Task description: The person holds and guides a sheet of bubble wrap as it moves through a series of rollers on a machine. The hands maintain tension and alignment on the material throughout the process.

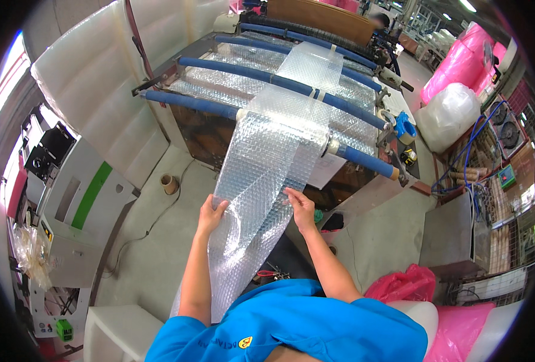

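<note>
Left hand (211,216) and right hand (302,209), fingers nearly closed, pinch the clear bubble-wrap strip's (258,163) edges! Even tension should keep it square to the long blue roller (189,105).

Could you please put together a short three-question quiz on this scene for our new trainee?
1. Multiple choice: What is the main colour of the nearest long, round bar under the clear, bubble-textured plastic film?
A) red
B) blue
C) yellow
2. True or false: The left hand is at the film's right edge.
3. Fill in: The light-grey, boxy machine on the left bears a long ____ stripe.

Key:
1. B
2. False; it holds the left edge, while the right hand is at the right edge.
3. green
</note>
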Demonstrator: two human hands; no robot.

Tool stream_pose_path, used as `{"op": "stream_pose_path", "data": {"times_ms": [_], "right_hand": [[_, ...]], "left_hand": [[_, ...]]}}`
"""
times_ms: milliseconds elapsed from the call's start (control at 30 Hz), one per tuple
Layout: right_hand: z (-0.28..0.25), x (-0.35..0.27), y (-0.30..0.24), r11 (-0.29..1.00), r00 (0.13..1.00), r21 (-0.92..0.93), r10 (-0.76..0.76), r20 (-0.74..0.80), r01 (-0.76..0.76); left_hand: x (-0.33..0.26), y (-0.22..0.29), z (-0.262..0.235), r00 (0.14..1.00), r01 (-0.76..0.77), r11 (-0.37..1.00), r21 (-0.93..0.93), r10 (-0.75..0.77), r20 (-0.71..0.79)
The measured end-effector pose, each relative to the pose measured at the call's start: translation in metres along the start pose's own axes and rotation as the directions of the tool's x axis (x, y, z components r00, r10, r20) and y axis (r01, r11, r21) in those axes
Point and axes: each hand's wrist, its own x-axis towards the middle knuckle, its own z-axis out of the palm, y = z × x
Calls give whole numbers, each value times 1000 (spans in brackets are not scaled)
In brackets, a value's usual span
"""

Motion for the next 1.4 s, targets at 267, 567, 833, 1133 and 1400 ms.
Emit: {"op": "stream_pose_path", "data": {"times_ms": [267,567,833,1133,1400], "right_hand": [[-1,2,3,998,1000,-59,-28,12,28],[-9,5,-1,997,1000,-75,-17,-6,17],[-8,75,-47,973,970,-133,-204,-132,187],[6,36,-40,995,993,-12,-96,-65,95],[18,-79,-12,985,971,-105,153,187,-135]], "left_hand": [[5,-14,5,998,-55,998,-6,55,-31],[14,-26,20,999,-22,1000,21,23,-39],[76,55,37,999,-28,999,-21,28,21],[100,95,22,985,58,998,36,-63,161],[6,32,-13,966,131,983,129,-155,207]]}}
